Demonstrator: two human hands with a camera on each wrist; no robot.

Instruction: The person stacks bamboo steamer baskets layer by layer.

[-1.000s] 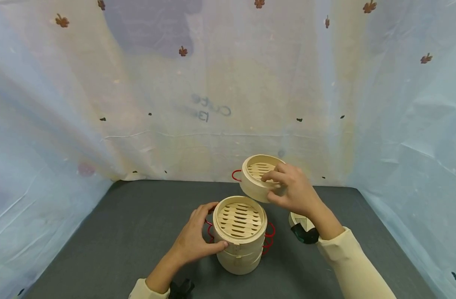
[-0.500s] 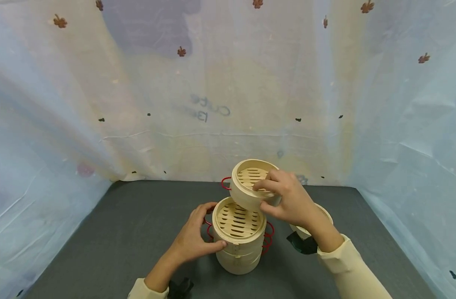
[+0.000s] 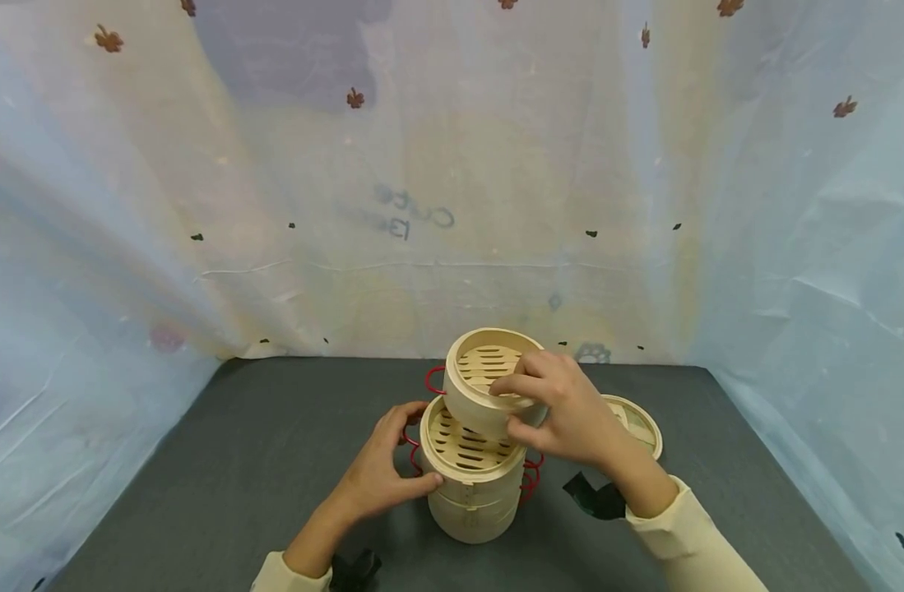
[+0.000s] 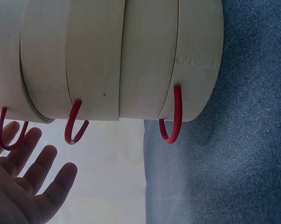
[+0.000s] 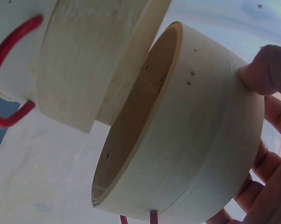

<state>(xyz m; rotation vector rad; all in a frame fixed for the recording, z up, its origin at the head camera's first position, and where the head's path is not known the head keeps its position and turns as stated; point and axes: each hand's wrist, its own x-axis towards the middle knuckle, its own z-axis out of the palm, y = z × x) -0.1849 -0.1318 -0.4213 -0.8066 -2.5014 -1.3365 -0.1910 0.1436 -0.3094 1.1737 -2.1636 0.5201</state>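
Seating the raised basket (image 3: 468, 404) well likely means levelling it and centring it over the stack (image 3: 472, 511) before release, while the left hand (image 3: 385, 467) holds that stack between thumb and fingers. The right hand (image 3: 566, 405) pinches the basket's near-right wall; the basket lies to its left, tilted above the stack.

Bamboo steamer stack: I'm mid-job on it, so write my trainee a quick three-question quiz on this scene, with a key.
1. Multiple choice: which hand holds the upper bamboo steamer basket? A) left B) right C) both
2. True or false: that basket sits level and fully seated on the bamboo steamer stack.
3. Fill in: the loop handles on the stack are coloured ___.

Key: 1. B, the right hand. 2. False; it is tilted. 3. red.
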